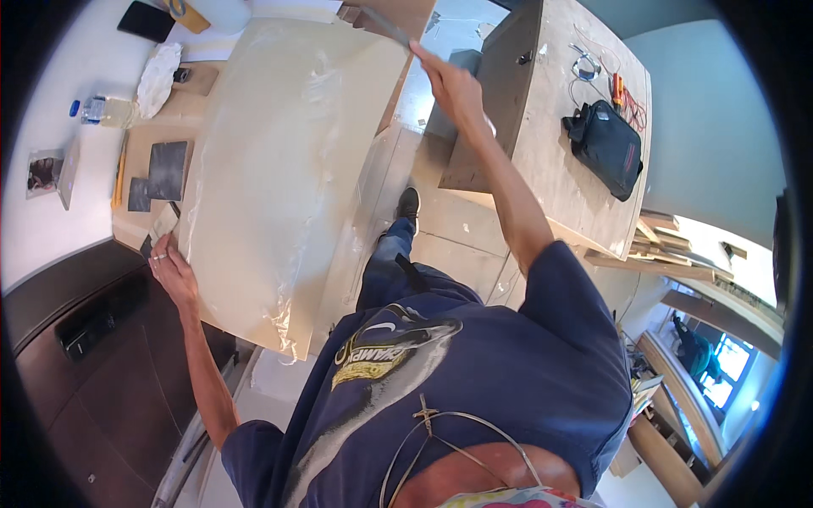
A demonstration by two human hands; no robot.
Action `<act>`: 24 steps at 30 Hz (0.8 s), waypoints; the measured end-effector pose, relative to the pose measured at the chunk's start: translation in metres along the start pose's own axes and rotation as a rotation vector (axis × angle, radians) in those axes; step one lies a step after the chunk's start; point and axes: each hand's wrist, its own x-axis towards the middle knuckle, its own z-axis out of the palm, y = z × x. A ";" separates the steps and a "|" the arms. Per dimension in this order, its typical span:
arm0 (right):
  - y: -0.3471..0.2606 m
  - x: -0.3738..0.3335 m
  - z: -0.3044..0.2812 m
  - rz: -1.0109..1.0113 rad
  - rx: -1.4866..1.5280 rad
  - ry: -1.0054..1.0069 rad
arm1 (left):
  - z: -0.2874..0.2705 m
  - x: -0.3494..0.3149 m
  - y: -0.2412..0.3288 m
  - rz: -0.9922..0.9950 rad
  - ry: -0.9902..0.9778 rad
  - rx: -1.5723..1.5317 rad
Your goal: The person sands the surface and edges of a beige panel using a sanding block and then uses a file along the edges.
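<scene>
A large cream board [262, 161] lies on the bench in front of me, with shiny, wrinkled clear film or glue streaks along its edges. My right hand [453, 91] is raised past the board's far right corner, fingers closed round the end of a long, thin grey strip-like tool [385, 24]; its exact kind cannot be made out. Beside the board's left edge, my left hand [175, 273] has its fingers bent against a small pale flat piece with a dark edge [165, 220], apparently gripping it. Dark sandpaper sheets [168, 170] lie just beyond that hand.
Along the left wall are a clear bottle [110, 111], a crumpled white wrapper [159, 80] and a dark phone-like slab [146, 21]. To the right stands a wooden cabinet [517, 127] carrying a black bag [605, 148] and red cables [633, 114]. Wood offcuts [669, 245] are stacked behind it.
</scene>
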 end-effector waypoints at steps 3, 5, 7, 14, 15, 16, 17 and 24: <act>-0.003 0.003 -0.003 0.015 -0.004 0.015 | -0.002 0.000 -0.014 0.039 0.015 0.012; -0.003 -0.021 -0.006 -0.006 0.010 -0.001 | -0.002 -0.006 -0.015 -0.006 -0.001 0.029; -0.005 -0.080 -0.009 -0.002 0.000 -0.064 | -0.002 -0.004 -0.007 -0.015 0.000 0.019; -0.010 -0.067 0.006 0.008 0.045 -0.029 | -0.003 -0.001 -0.008 0.028 0.020 -0.018; -0.016 -0.039 0.002 0.048 -0.003 -0.052 | -0.002 -0.003 -0.007 0.040 0.016 -0.017; -0.013 -0.024 0.002 0.058 -0.004 -0.040 | -0.001 -0.003 -0.006 0.051 0.022 -0.026; -0.009 -0.012 0.003 0.044 -0.026 -0.017 | -0.001 0.000 -0.007 0.068 0.027 -0.034; -0.036 -0.125 -0.014 0.055 0.067 -0.179 | -0.003 -0.001 -0.005 0.053 0.037 -0.015</act>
